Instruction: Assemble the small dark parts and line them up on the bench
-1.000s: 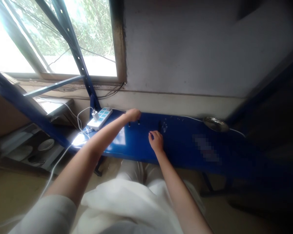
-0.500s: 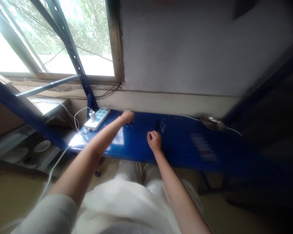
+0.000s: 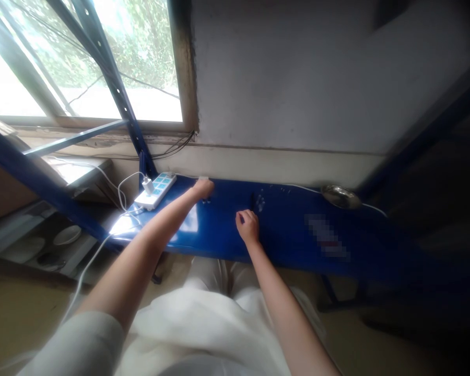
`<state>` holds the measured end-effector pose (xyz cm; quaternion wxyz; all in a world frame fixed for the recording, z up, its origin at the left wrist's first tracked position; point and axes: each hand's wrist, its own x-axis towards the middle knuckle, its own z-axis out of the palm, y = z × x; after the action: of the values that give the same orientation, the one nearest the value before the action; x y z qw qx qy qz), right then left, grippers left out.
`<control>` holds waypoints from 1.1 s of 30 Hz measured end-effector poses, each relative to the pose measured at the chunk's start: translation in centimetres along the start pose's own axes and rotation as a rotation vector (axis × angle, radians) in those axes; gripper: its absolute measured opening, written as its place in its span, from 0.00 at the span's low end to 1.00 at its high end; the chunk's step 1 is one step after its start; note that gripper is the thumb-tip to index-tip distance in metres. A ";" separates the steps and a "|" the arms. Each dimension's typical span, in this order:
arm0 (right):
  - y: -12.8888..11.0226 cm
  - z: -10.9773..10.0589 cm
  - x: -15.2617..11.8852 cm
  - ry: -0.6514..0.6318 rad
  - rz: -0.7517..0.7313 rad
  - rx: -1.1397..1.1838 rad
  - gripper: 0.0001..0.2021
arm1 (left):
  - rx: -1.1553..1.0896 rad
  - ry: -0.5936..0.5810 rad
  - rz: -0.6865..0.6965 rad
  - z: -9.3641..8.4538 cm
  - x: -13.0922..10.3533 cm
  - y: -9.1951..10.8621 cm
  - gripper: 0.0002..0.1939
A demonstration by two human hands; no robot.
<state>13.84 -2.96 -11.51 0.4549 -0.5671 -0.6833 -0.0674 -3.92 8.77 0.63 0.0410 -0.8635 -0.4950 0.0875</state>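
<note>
My left hand (image 3: 204, 189) is at the far side of the blue table (image 3: 223, 240), fingers curled and closed. Whatever it holds is hidden. Just below it are small dark pieces with shiny ends (image 3: 206, 201), and a small white item (image 3: 203, 178) shows behind the knuckles. Over the middle of the table, my right hand (image 3: 248, 225) is closed, its fingers curled inward; I cannot make out what is in them. Beyond that hand lie a thin black object (image 3: 253, 200) and a cluster of small clear pieces (image 3: 260, 200).
A white power strip (image 3: 156, 191) with a plugged-in charger (image 3: 148, 184) stands on the left. A shiny metal dish (image 3: 340, 196) sits at the back right beside a white cable. Several tiny pieces (image 3: 285, 190) lie near the back edge. A blue metal post (image 3: 131, 120) rises by the window.
My left hand has shifted very slightly left, and the small white item now shows behind it. My right hand has stayed in place.
</note>
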 end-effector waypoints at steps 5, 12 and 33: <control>0.1 0.1 0.0 0.009 -0.016 -0.001 0.12 | 0.008 0.001 -0.001 0.1 -0.1 0.0 0.08; 0.3 0.4 -0.1 0.062 -0.040 0.000 0.11 | 0.020 -0.031 -0.008 0.0 -0.2 -0.1 0.10; 0.4 0.4 -0.1 0.057 -0.034 -0.010 0.11 | -0.016 0.002 0.004 0.7 0.0 -0.6 0.09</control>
<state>13.93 -2.62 -11.97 0.4700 -0.5556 -0.6792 -0.0948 -4.58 9.06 0.05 0.0342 -0.8650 -0.4937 0.0828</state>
